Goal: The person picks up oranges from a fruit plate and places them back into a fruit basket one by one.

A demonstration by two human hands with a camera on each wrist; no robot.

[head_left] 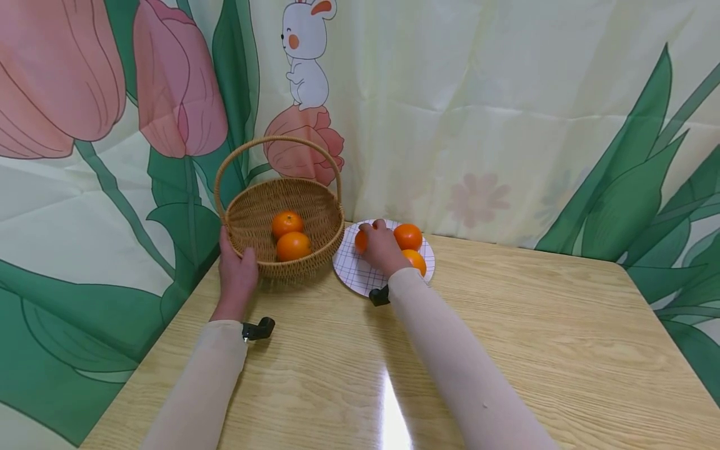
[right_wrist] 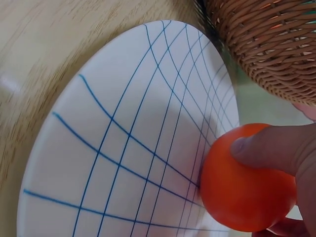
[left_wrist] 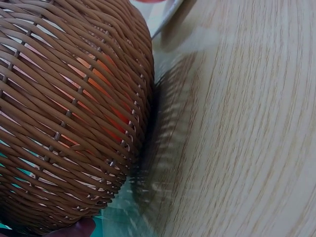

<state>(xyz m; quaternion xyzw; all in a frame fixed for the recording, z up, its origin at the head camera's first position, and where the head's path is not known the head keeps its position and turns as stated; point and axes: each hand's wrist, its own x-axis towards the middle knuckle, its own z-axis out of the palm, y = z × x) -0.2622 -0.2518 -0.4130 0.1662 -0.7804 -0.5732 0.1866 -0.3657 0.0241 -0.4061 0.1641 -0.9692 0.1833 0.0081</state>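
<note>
A wicker basket (head_left: 281, 269) with a tall arched handle leans towards me at the back left, with two oranges (head_left: 293, 246) lying inside. My left hand (head_left: 239, 275) grips its rim at the left side; in the left wrist view just a fingertip shows under the woven wall (left_wrist: 74, 108). To the right of the basket is a white plate (head_left: 354, 273) with blue grid lines. Over its far left part, my right hand (head_left: 384, 248) holds an orange (right_wrist: 247, 182) between thumb and fingers. Two more oranges (head_left: 407, 237) rest at the plate's right side, one partly behind the hand.
The wooden table (head_left: 551, 325) stretches out to the right and in front of the plate. A printed curtain (head_left: 427, 125) with tulips and a rabbit hangs right behind the table's back edge and along its left side.
</note>
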